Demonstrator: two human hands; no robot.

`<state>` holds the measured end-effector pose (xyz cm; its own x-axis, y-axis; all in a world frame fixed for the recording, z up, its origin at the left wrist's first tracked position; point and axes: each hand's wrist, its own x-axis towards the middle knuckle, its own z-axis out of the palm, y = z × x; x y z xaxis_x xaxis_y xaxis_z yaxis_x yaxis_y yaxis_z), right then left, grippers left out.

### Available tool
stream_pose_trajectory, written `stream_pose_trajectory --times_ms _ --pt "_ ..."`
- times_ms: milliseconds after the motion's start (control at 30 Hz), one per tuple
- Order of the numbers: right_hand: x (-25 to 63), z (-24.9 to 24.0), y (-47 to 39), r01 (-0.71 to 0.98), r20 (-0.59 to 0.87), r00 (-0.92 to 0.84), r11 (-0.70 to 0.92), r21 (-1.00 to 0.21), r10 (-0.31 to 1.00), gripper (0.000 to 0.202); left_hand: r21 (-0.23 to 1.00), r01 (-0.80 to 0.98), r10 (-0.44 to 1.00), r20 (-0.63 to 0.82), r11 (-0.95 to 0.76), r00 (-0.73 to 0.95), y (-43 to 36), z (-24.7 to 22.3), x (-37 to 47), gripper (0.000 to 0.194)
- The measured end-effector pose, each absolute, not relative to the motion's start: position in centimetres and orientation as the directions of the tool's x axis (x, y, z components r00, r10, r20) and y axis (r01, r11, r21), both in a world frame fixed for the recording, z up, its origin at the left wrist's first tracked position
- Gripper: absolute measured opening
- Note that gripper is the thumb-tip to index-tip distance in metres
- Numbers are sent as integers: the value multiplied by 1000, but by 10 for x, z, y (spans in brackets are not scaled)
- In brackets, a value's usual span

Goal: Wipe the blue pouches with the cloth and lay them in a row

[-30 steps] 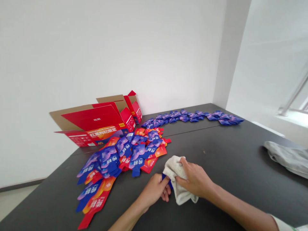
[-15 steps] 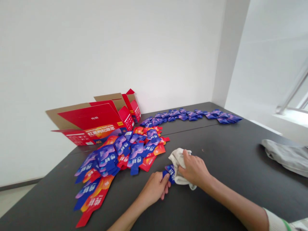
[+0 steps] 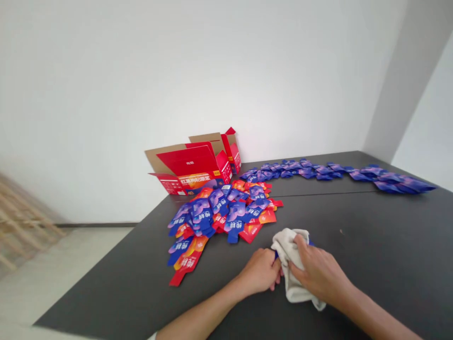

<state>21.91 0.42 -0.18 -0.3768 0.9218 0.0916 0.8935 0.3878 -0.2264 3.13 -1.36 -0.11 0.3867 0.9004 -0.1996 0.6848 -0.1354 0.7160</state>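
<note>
The right hand [image 3: 320, 271] presses down on a pale cloth [image 3: 292, 264], its fingers curled over the upper part of the cloth and gripping it against the table [image 3: 371, 255]. The left hand [image 3: 260, 276] sits just beside it, touching the cloth's left edge, fingers closed in a pinch on a small blue packet [image 3: 276, 255] of which only a sliver shows between the two hands; the rest is hidden under the cloth. Both hands rest low on the dark table, near its front edge, with the bare forearms running back toward the bottom of the view.

Just beyond the hands, to the left, lies a loose heap of packets [image 3: 226, 212] in blue and red with orange, overlapping one another and spilling toward the table's left edge. Behind that heap, against the white wall [image 3: 177, 71], stands an opened red cardboard box [image 3: 193, 165] with its flaps spread, the brown inner side showing. To the right of the box a long row of blue packets [image 3: 336, 171] runs along the far part of the table toward its right side, well apart from the hands. A seam crosses the table between that row and the cloth. At the far left, off the table, a blurred wooden frame [image 3: 21, 222] stands on a light floor.
</note>
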Motion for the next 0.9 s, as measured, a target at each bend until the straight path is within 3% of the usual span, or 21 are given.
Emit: stream_pose_trajectory --times_ms 167,333,500,667,800,900 --pt "231 -5 20 983 36 -136 139 -121 990 31 701 698 893 -212 -143 396 -14 -1 32 45" --pt "225 -11 15 881 59 -400 401 -251 915 31 685 711 890 -211 -160 404 -16 0 31 42" --pt "228 -14 19 978 24 -153 155 -141 988 33 640 746 881 -230 -183 413 -16 3 33 44" --pt "228 -19 19 875 24 -392 381 -298 920 36 620 761 883 -230 -191 408 -17 6 33 39" --pt "233 -22 24 962 4 -204 202 -182 979 33 612 766 873 -245 -199 422 -16 6 33 42" --pt "234 -25 25 934 20 -254 250 -256 967 37 597 776 875 -243 -206 419 -15 5 33 41"
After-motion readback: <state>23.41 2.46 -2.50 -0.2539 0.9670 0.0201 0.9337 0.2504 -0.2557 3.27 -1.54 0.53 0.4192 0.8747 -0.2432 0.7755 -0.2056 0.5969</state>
